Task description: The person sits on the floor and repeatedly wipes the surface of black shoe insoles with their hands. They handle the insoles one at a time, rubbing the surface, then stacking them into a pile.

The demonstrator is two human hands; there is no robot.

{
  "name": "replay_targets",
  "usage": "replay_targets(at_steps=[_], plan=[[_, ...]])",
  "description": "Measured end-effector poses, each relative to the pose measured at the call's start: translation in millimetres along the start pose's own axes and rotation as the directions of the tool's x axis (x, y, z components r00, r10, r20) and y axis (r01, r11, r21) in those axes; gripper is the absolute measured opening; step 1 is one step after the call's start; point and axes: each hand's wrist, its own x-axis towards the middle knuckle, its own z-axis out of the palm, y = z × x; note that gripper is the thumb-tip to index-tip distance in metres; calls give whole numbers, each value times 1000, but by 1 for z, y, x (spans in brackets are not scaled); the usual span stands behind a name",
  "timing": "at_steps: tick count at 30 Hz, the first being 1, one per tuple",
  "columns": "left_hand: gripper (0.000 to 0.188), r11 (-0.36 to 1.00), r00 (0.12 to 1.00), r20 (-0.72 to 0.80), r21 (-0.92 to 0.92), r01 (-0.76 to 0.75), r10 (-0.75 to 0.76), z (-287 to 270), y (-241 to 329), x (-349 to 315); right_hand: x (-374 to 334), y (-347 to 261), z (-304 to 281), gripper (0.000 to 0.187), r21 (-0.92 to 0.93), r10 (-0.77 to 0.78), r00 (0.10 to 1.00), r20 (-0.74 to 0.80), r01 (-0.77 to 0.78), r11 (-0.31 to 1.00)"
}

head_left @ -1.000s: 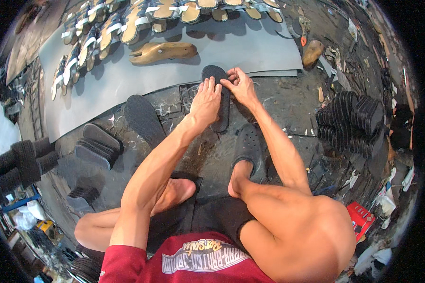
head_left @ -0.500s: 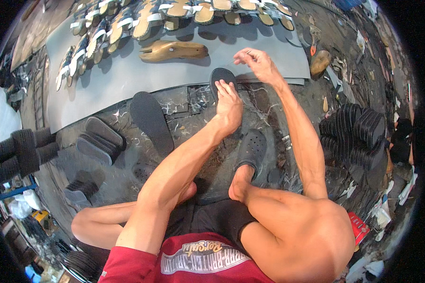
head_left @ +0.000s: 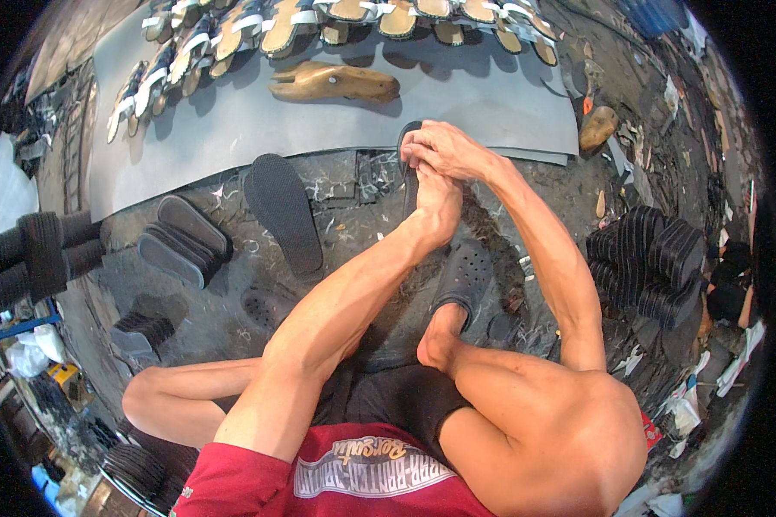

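A dark shoe sole (head_left: 410, 191) stands out beyond my knees, at the near edge of a grey sheet, mostly covered by my hands. My left hand (head_left: 440, 200) grips the sole along its side, its fingertips hidden under the other hand. Over the far end of the sole my right hand (head_left: 457, 152) is bent with its fingers curled together. Whatever those fingers pinch, if anything, is hidden. To the left lies a single larger black sole (head_left: 284, 214), flat on the ground and apart from both hands.
Rows of sandals (head_left: 280, 30) and a wooden shoe last (head_left: 336, 84) rest on the grey sheet (head_left: 190, 142). Stacked dark soles (head_left: 181, 246) sit at left, bundled ones (head_left: 642, 258) at right. A second last (head_left: 598, 127) lies far right. My clog (head_left: 466, 274) is near my hands.
My right hand has come down and left from above the sheet onto the sole, covering my left fingers. The thin strand seen by it is out of sight. The whole view has shifted slightly.
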Motion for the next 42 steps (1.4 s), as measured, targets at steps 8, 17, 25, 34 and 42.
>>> replay_targets(at_steps=[8, 17, 25, 34, 42], plan=[[60, 999, 1000, 10, 30, -22, 21, -2, -3, 0, 4, 1, -3, 30, -14, -21, 999, 32, 21, 1000], [68, 994, 990, -91, 16, 112, -110, -2, -3, -1, 20, 19, 2, 30, -340, -120, 971, -205, 45, 939], [71, 993, 985, -130, -51, 104, -110, -1, -16, -6, 8, 35, -1, 27, -310, -96, 842, -531, -88, 947], [76, 992, 991, -134, -126, 11, -28, -21, -22, -13, -47, 39, 7, 30, -32, 111, 720, -684, -182, 983], [73, 984, 973, -220, -173, 35, -73, -4, -30, -14, -5, 39, 6, 37, -79, 36, 818, -574, -99, 992]])
